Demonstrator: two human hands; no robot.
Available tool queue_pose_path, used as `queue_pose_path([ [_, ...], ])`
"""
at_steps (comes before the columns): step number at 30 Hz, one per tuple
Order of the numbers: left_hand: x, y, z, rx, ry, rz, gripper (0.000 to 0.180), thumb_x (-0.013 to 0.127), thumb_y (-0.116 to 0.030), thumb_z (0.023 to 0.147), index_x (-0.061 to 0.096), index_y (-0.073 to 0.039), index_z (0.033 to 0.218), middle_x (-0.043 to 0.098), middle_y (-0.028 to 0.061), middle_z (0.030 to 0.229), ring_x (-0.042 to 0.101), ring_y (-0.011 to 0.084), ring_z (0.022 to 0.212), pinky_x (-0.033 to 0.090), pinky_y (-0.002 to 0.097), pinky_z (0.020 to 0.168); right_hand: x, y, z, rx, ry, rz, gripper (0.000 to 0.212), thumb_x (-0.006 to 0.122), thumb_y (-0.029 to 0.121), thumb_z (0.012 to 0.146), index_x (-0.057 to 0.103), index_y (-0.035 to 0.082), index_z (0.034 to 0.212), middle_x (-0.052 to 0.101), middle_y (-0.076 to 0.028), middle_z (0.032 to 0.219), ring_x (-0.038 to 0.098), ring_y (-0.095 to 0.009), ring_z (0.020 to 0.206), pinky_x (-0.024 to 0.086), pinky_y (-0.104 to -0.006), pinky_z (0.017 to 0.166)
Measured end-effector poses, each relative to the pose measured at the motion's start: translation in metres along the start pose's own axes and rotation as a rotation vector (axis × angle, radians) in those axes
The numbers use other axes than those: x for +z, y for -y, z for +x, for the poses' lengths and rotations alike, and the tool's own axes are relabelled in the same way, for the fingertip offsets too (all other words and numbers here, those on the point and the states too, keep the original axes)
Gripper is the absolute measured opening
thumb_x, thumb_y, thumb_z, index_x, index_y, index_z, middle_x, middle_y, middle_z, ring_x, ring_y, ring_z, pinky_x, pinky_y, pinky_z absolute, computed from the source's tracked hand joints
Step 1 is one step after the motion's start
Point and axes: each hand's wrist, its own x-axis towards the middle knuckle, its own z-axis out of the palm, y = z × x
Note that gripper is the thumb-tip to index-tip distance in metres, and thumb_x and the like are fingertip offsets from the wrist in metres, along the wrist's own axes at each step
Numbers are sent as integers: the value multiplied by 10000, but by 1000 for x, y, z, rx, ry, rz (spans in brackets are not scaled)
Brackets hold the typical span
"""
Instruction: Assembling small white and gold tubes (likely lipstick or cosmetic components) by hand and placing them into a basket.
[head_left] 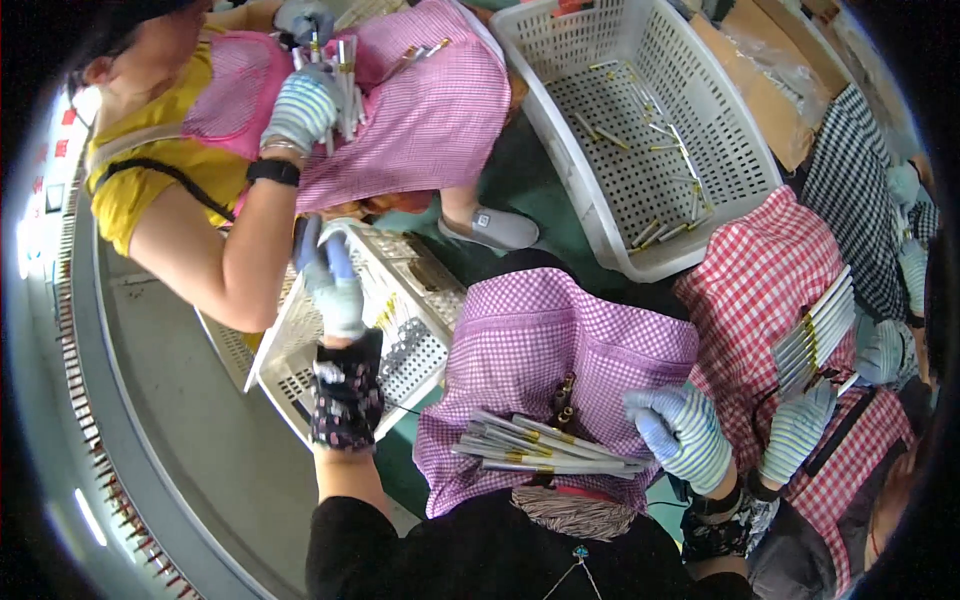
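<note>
My left hand [336, 287], in a striped glove, reaches over a white perforated basket [375, 425] with its fingers stretched out and apart. Nothing shows in it. Inside that basket lie several slim tubes with gold parts [390, 312]. Across the purple checked apron [540, 320] on my lap rests a pile of slim silver tubes with gold bands [545, 448]. Small dark-gold pieces [564, 400] lie just above the pile. My right hand [685, 432], gloved too, is by the right end of the pile, fingers loosely bent and apart, with no tube visible in it.
A large white crate [600, 200] with scattered tubes stands ahead. At the left, a person in a pink apron [420, 110] holds a bunch of tubes. At the right, a person in a red checked apron [760, 260] has a row of tubes. A curved conveyor [150, 400] borders the left.
</note>
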Motion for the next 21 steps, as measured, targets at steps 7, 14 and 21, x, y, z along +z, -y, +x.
queue_pose_path([
  [7,-151,-36,-107,-170,-331,52,381,482,-284,1041,585,22,1244,669,83,1024,612,143,746,523,267,678,-5,10,18,-322,-101,54,213,637,41,891,684,19,1097,702,-112,854,682,-226,732,527,-330,666],
  [14,-286,-156,-122,106,-959,168,437,456,-320,1022,605,15,1259,670,132,1118,654,226,872,543,354,821,-23,63,-12,-347,-164,249,293,557,200,1019,651,10,1220,720,-61,979,675,-119,875,529,-253,806],
  [21,-377,-229,-173,482,-1105,-271,272,563,-267,941,666,-35,1039,708,116,989,687,231,831,589,357,796,-19,58,-26,-431,-89,330,324,542,227,1028,640,11,1249,714,-65,984,661,-109,871,536,-247,790],
])
